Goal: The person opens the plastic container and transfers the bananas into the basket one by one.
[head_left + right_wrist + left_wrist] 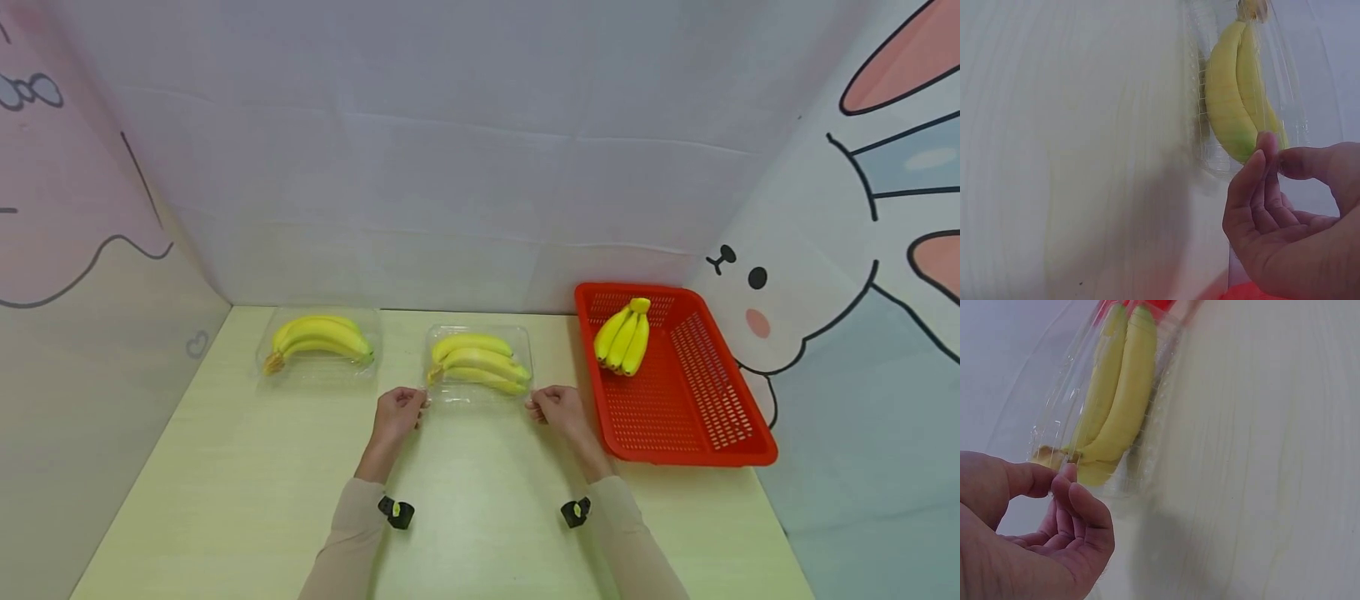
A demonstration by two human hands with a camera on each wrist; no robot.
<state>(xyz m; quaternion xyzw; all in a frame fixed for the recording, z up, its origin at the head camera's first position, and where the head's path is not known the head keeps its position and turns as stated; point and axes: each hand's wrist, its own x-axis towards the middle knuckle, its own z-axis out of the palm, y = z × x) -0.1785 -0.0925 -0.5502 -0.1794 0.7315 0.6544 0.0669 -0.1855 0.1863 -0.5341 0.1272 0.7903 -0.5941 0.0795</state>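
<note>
A clear plastic container (480,328) stands on the table in the middle of the head view, with a bunch of bananas (483,362) inside it. At its near left corner my left hand (400,412) pinches the plastic edge between thumb and fingertips. My right hand (558,410) does the same at the near right corner. Both wrist views show the bananas through the see-through plastic, close to the left fingertips (1063,481) and the right fingertips (1266,147). Whether the lid is fully pressed down I cannot tell.
To the left, a second clear container (363,321) holds more bananas (318,337). On the right stands a red plastic basket (675,425) with a small bunch of bananas (624,337) in it. White cloth (465,183) hangs behind the pale table (472,517).
</note>
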